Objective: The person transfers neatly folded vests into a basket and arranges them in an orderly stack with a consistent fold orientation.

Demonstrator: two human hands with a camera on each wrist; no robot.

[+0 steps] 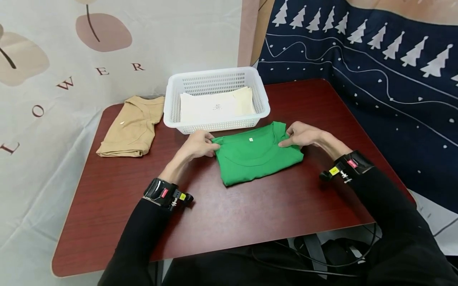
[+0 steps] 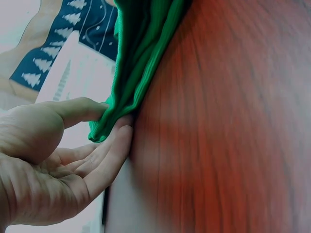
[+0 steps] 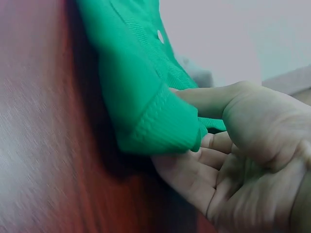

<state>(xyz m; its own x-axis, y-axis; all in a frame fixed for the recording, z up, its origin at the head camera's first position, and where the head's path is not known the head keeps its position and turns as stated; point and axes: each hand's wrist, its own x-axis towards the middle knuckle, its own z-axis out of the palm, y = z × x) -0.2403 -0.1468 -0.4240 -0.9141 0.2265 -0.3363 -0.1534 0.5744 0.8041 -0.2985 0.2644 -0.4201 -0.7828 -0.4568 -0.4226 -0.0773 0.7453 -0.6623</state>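
Observation:
A folded green T-shirt lies on the dark red table in front of the basket, its small white neck label facing up. At its left edge my left hand pinches the cloth between thumb and fingers; the left wrist view shows the thumb on top of the green T-shirt and the fingers beneath. My right hand grips the opposite edge near the back right. In the right wrist view the thumb lies over the green T-shirt, with the fingers under its folded side.
Behind the shirt stands a white perforated basket holding folded white and cream cloth. A folded tan T-shirt lies at the back left of the table. Patterned curtains hang behind and to the right. Cables run below the front edge.

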